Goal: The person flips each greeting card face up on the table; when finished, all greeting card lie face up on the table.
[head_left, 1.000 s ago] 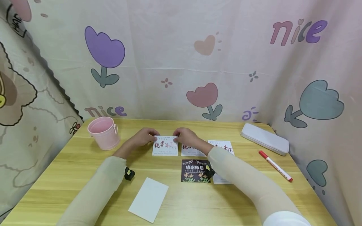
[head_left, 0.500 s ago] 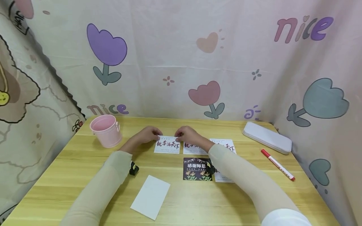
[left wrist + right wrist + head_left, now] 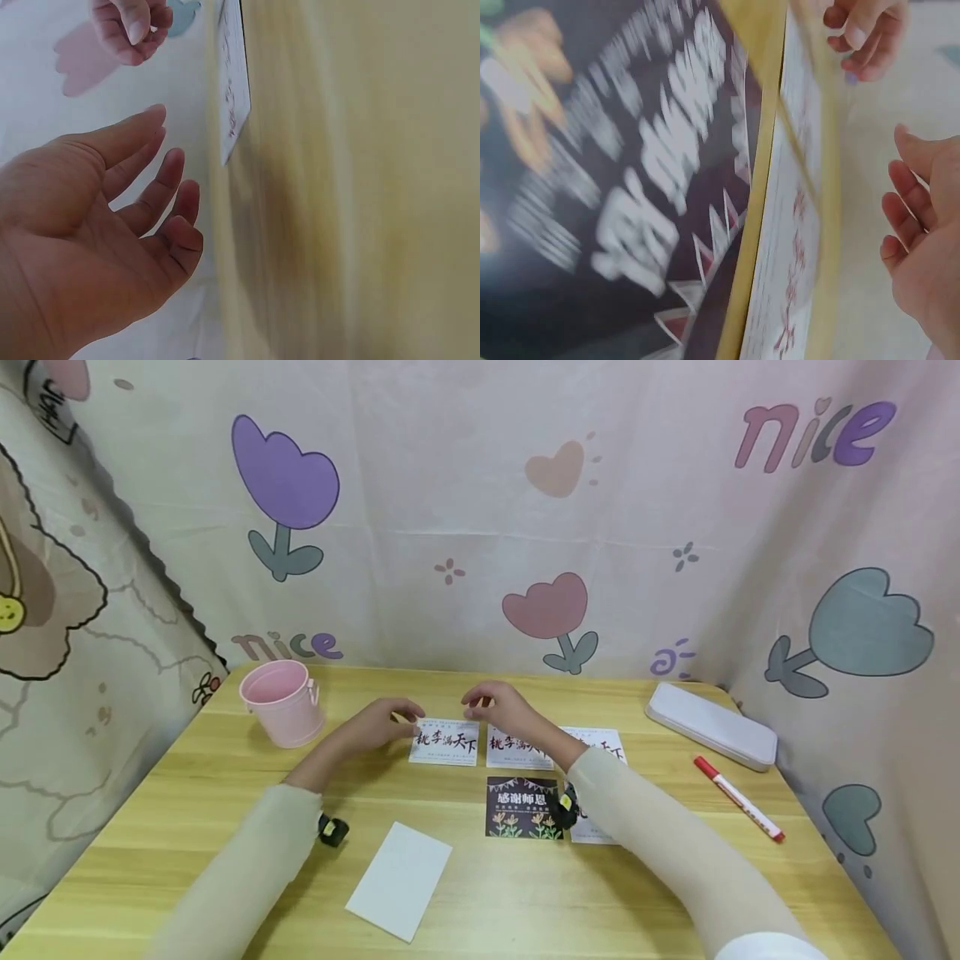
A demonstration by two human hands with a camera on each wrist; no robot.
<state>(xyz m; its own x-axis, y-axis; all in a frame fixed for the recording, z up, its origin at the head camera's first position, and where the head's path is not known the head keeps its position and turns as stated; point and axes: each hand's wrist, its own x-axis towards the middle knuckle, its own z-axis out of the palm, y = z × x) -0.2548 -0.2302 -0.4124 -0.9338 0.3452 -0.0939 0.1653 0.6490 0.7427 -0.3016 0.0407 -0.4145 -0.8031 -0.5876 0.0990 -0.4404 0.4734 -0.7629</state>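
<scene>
A white card with red brush lettering [image 3: 444, 743] lies flat at the left end of the back row. Just off its upper left corner is my left hand [image 3: 378, 724], fingers loosely bent and holding nothing; the left wrist view shows the bare palm [image 3: 90, 232]. My right hand [image 3: 504, 706] hovers over the back edge of the middle lettered card [image 3: 517, 752], its fingers relaxed and free. A third lettered card [image 3: 606, 741] sits to the right. In front lie a dark flowered card [image 3: 522, 808] and another white card [image 3: 592, 833], partly hidden by the right sleeve.
A blank white rectangle [image 3: 400, 882] lies at an angle near the front. At the back left stands a pink bucket [image 3: 281, 706]. A white case [image 3: 708, 727] and a red-capped marker [image 3: 738, 799] are on the right. A printed curtain [image 3: 420, 485] hangs behind the table.
Both hands have let go of the left lettered card's upper corners and drawn apart, the left toward the left, the right up and rightward. The card stays flat on the table.
</scene>
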